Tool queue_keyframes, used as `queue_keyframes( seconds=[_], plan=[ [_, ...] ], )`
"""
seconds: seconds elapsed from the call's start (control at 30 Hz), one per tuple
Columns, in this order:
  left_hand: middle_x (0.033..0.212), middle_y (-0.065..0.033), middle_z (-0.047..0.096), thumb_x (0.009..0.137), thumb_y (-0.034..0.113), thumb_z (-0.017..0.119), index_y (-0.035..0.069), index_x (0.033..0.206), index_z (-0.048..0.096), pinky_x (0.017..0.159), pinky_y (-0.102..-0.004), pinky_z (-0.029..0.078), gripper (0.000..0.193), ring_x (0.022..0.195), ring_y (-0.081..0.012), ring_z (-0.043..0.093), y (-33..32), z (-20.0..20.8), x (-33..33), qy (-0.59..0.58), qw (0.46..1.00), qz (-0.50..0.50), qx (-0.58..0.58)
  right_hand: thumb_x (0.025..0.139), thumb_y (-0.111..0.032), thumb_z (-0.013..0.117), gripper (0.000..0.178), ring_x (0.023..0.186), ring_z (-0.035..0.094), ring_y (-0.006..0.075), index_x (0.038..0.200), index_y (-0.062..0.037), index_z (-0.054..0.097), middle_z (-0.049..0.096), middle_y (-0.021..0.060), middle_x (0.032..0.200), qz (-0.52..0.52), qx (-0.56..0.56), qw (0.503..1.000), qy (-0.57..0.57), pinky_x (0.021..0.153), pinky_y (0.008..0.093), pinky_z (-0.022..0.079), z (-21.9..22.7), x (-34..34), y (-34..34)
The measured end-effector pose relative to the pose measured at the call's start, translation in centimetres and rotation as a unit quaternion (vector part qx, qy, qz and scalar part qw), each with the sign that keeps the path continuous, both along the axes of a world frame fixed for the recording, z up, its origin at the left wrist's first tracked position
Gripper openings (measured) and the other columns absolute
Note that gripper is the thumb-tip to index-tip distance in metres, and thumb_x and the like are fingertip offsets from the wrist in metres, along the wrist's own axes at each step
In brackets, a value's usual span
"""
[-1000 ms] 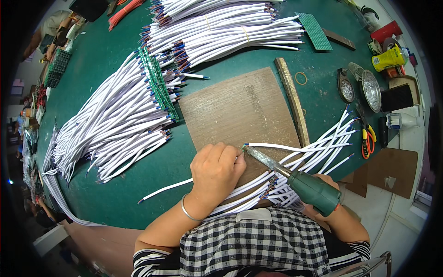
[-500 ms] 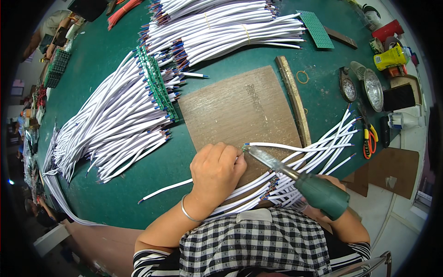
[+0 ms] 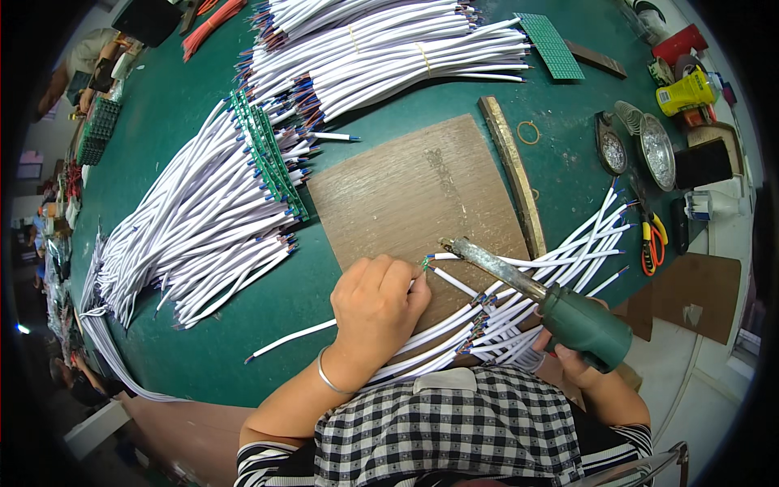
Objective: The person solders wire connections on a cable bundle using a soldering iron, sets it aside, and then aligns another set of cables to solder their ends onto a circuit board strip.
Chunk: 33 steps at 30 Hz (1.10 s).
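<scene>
My left hand (image 3: 377,296) is closed in a pinch above the wooden board (image 3: 414,195). A white cable (image 3: 290,339) comes out from under it toward the lower left, and a small green piece (image 3: 425,263) with wire ends shows at the fingertips. Another white cable (image 3: 503,260) runs right from that piece. My right hand (image 3: 572,361) is wrapped round the green handle of a soldering iron (image 3: 583,326). Its metal tip hovers right of the green piece, apart from it. Beneath the iron lie several white cables (image 3: 454,323) with stripped, coloured ends.
Large bundles of white cables (image 3: 406,61) and green circuit-board strips (image 3: 264,154) cover the green table (image 3: 268,377)'s far and left parts. A metal bar (image 3: 513,178) borders the board. Pliers (image 3: 652,243), a metal dish (image 3: 657,152) and a yellow bottle (image 3: 688,92) are at the right.
The soldering iron has moved to the right, its tip lifting away from the green piece at my left fingertips. My left hand has hardly moved.
</scene>
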<state>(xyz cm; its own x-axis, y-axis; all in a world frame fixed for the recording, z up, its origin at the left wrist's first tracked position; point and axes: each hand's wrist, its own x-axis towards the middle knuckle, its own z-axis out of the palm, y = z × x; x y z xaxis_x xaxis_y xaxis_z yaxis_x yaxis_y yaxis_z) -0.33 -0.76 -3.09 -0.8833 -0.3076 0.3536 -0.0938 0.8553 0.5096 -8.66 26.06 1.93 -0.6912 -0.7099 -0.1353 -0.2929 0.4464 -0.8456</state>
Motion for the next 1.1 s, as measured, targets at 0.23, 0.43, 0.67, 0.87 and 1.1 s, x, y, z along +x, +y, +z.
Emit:
queue_keyframes(
  seconds=[0.23,0.43,0.67,0.87,1.1],
  plan=[
    [0.064,-0.0034,0.054,0.064,0.005,0.073,0.009,0.077,0.063,0.054,-0.0338,0.043,0.017,0.059,-0.0219,0.052,0.0,0.5,0.1,-0.034,0.999,0.005,0.007,0.085,-0.029,0.063,0.061,0.073,0.064,0.0218,0.130,0.0072,0.043,0.061,0.0208,0.108,-0.181,-0.232,0.917,-0.269,0.063,0.0305,0.054,-0.1,0.3,-0.5],
    [0.068,-0.0063,0.053,0.069,0.003,0.068,0.006,0.100,0.068,0.060,-0.0343,0.043,0.031,0.064,-0.0229,0.052,-0.1,1.3,0.0,-0.035,0.997,-0.047,0.042,0.083,-0.032,0.062,0.062,0.074,0.064,0.0211,0.128,0.0056,0.044,0.060,0.0206,0.108,-0.268,-0.297,0.878,-0.262,0.063,0.0310,0.054,-0.3,0.5,1.4],
    [0.090,-0.0141,0.060,0.073,0.015,0.072,0.002,0.095,0.063,0.076,-0.0402,0.045,0.027,0.086,-0.0321,0.057,0.9,3.9,1.0,-0.158,0.958,-0.161,0.174,0.088,-0.024,0.056,0.050,0.086,0.065,0.0288,0.128,0.0037,0.044,0.059,0.0245,0.109,-0.278,-0.383,0.805,-0.358,0.085,0.0410,0.052,-0.2,2.5,3.2],
    [0.114,-0.0188,0.055,0.061,0.032,0.084,-0.002,0.121,0.051,0.090,-0.0409,0.042,0.076,0.101,-0.0353,0.052,1.7,5.5,2.8,-0.232,0.933,-0.231,0.147,0.090,-0.031,0.055,0.044,0.103,0.061,0.0322,0.121,-0.0016,0.048,0.059,0.0209,0.113,-0.228,-0.425,0.759,-0.437,0.100,0.0553,0.043,-0.3,3.1,2.9],
    [0.147,-0.0273,0.026,0.046,0.054,0.084,-0.007,0.142,0.023,0.101,-0.0516,0.029,0.130,0.119,-0.0442,0.039,4.3,4.3,4.5,-0.207,0.954,-0.213,-0.025,0.091,-0.026,0.052,0.035,0.113,0.054,0.0329,0.118,-0.0034,0.049,0.057,0.0204,0.118,-0.227,-0.496,0.688,-0.479,0.104,0.0497,0.037,-0.5,3.2,-0.1]
  ],
)
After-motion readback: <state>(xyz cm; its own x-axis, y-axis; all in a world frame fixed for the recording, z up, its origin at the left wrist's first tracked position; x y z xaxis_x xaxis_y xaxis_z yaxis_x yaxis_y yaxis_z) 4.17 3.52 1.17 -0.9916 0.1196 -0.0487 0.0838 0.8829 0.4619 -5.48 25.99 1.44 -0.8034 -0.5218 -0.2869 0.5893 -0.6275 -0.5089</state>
